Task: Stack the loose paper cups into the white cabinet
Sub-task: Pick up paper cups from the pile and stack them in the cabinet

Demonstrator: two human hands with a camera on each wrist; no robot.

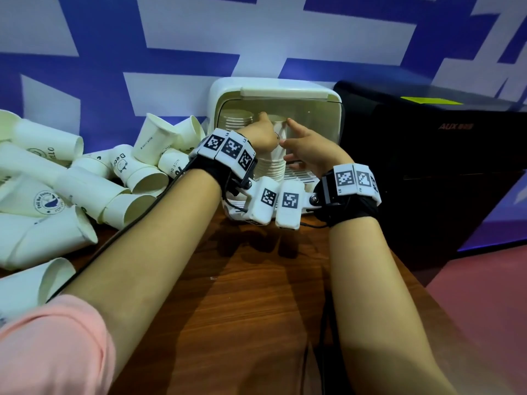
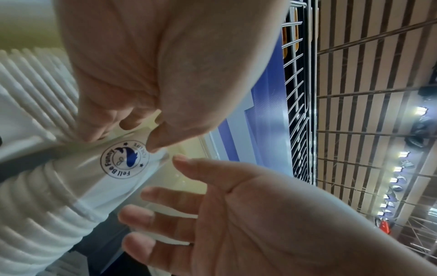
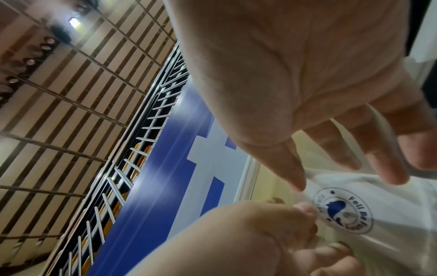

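A brown wood-grain table [image 1: 256, 295] lies nearest, its surface smooth with a dull sheen, and both bare forearms cross it toward the back. Each wrist wears a black strap carrying blocky white housings printed with black square markers.

At the far edge of the table the left hand [image 1: 261, 135] has its thumb and curled fingers pinching the top cup [image 1: 278, 129] of a nested cup stack [image 1: 269, 169], a tapered white paper column whose rolled rims form close ridges. The right hand [image 1: 309, 151] sits just beside the stack on the other side, fingers straight and spread, grasping nothing; whether they touch the paper is unclear.

The stack stands in the mouth of the white cabinet [image 1: 225, 92], a glossy rounded plastic box, beside a second ribbed stack [image 1: 236, 121] inside.

Left of the cabinet, loose paper cups [image 1: 71, 178] lie tumbled on their sides. A black boxy appliance [image 1: 427, 166] stands to the right.

The wrist views alone show the pinched cup's round blue logo [image 2: 126, 161] reading "Feli Be Funny", and the open right palm.
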